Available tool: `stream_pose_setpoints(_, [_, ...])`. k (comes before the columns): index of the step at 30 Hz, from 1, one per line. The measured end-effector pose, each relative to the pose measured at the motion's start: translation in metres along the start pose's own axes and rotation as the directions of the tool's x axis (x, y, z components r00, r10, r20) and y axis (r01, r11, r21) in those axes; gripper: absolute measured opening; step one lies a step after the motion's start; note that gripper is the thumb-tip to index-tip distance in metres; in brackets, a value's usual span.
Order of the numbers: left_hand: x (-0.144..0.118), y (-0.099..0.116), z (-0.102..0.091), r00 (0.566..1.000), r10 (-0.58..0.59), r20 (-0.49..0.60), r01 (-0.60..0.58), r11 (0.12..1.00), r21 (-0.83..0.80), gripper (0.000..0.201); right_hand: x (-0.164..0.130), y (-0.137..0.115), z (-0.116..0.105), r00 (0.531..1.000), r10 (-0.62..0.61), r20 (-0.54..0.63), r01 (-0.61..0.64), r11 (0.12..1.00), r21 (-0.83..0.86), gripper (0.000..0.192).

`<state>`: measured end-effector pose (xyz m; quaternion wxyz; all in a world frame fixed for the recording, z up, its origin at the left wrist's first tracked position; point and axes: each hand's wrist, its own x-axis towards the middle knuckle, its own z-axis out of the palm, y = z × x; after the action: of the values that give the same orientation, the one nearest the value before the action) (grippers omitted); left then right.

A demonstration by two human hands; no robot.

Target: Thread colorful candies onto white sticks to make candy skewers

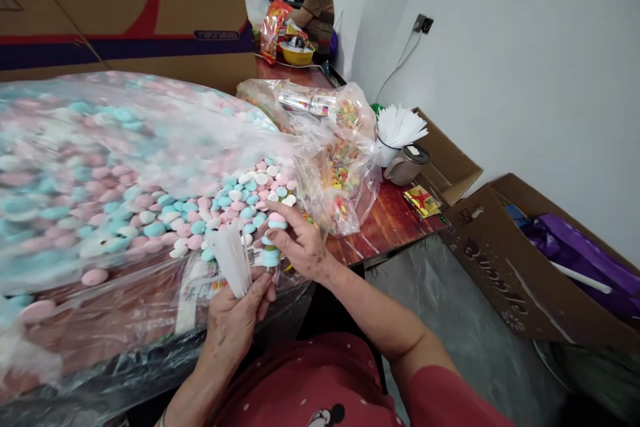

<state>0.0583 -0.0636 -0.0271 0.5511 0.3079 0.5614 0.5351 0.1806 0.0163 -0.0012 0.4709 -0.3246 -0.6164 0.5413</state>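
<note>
Left hand (pixel 235 320) grips white sticks (pixel 233 260); right hand (pixel 295 240) pinches candies (pixel 273 240); carton (pixel 125 7) reads "Sprite".

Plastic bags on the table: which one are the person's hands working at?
The big bag of pink, blue and white candies, at its open mouth. The right hand picks pieces there; the smaller bag of multicoloured candies lies untouched behind.

Yellow bowl (pixel 297 53), cardboard box (pixel 505 267), cup of white sticks (pixel 397 137)

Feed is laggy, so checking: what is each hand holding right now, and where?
Left hand pinches a small clear bag at its lower end. Right hand holds pastel candies in its fingers.
</note>
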Motion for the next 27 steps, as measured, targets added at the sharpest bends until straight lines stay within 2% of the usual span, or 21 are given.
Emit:
stream_pose_setpoints(2, [-0.001, 0.004, 0.001, 0.996, -0.033, 0.077, 0.032, 0.999, 0.024, 0.033, -0.002, -0.009, -0.011, 1.0, 0.026, -0.005, -0.025, 0.992, 0.121, 0.061])
stream_pose_setpoints(4, [-0.001, 0.01, 0.0, 0.994, -0.046, 0.095, 0.046, 0.999, -0.005, 0.038, -0.002, -0.022, -0.035, 0.995, 0.028, -0.097, -0.015, 0.99, 0.138, 0.063])
stream_pose_setpoints(6, [0.002, 0.016, -0.003, 0.998, -0.03, 0.061, 0.033, 0.999, -0.04, 0.042, -0.002, -0.034, -0.072, 0.956, 0.008, -0.292, -0.025, 0.998, -0.054, 0.049])
stream_pose_setpoints(7, [0.004, 0.018, -0.006, 0.999, -0.015, 0.034, 0.017, 0.998, -0.053, 0.041, -0.002, -0.039, -0.095, 0.927, -0.02, -0.375, -0.065, 0.975, -0.213, 0.041])
stream_pose_setpoints(8, [0.007, 0.021, -0.009, 1.0, 0.0, 0.008, 0.0, 0.998, -0.067, 0.04, -0.002, -0.042, -0.118, 0.896, -0.068, -0.439, -0.126, 0.909, -0.398, 0.036])
stream_pose_setpoints(9, [0.011, 0.022, -0.012, 1.0, 0.009, -0.015, -0.01, 0.996, -0.083, 0.038, -0.002, -0.044, -0.142, 0.867, -0.124, -0.483, -0.213, 0.784, -0.583, 0.033])
stream_pose_setpoints(10, [0.014, 0.023, -0.015, 0.999, 0.011, -0.031, -0.014, 0.995, -0.103, 0.037, -0.001, -0.043, -0.164, 0.85, -0.162, -0.501, -0.311, 0.612, -0.727, 0.031])
stream_pose_setpoints(11, [0.017, 0.023, -0.018, 0.999, 0.006, -0.039, -0.011, 0.992, -0.124, 0.035, -0.001, -0.041, -0.184, 0.847, -0.169, -0.503, -0.395, 0.433, -0.81, 0.032])
stream_pose_setpoints(13, [0.021, 0.022, -0.022, 1.0, -0.017, -0.026, 0.013, 0.987, -0.161, 0.034, -0.001, -0.033, -0.212, 0.861, -0.089, -0.501, -0.489, 0.127, -0.863, 0.036])
stream_pose_setpoints(15, [0.024, 0.018, -0.024, 0.999, -0.031, -0.016, 0.027, 0.984, -0.176, 0.033, -0.001, -0.024, -0.223, 0.881, -0.047, -0.471, -0.473, -0.074, -0.878, 0.04])
stream_pose_setpoints(17, [0.024, 0.015, -0.024, 0.999, -0.038, -0.01, 0.035, 0.984, -0.175, 0.031, -0.001, -0.017, -0.218, 0.907, -0.096, -0.411, -0.421, -0.166, -0.892, 0.04])
stream_pose_setpoints(18, [0.024, 0.014, -0.024, 0.999, -0.043, -0.012, 0.04, 0.984, -0.172, 0.031, -0.002, -0.015, -0.211, 0.917, -0.132, -0.377, -0.396, -0.171, -0.902, 0.038])
stream_pose_setpoints(20, [0.023, 0.012, -0.023, 0.998, -0.057, -0.021, 0.053, 0.984, -0.168, 0.029, -0.002, -0.012, -0.192, 0.934, -0.14, -0.329, -0.346, -0.114, -0.931, 0.034])
stream_pose_setpoints(22, [0.022, 0.012, -0.023, 0.997, -0.066, -0.029, 0.061, 0.984, -0.166, 0.028, -0.001, -0.01, -0.171, 0.956, -0.003, -0.293, -0.293, 0.004, -0.956, 0.033])
stream_pose_setpoints(24, [0.022, 0.011, -0.023, 0.997, -0.066, -0.034, 0.06, 0.986, -0.155, 0.027, 0.002, -0.007, -0.156, 0.95, 0.124, -0.288, -0.3, 0.093, -0.949, 0.031])
stream_pose_setpoints(25, [0.021, 0.011, -0.023, 0.997, -0.065, -0.035, 0.059, 0.987, -0.149, 0.027, 0.003, -0.006, -0.151, 0.942, 0.156, -0.297, -0.316, 0.115, -0.942, 0.031])
stream_pose_setpoints(27, [0.021, 0.01, -0.024, 0.997, -0.066, -0.036, 0.06, 0.988, -0.14, 0.027, 0.006, -0.008, -0.147, 0.939, 0.146, -0.313, -0.335, 0.17, -0.927, 0.031])
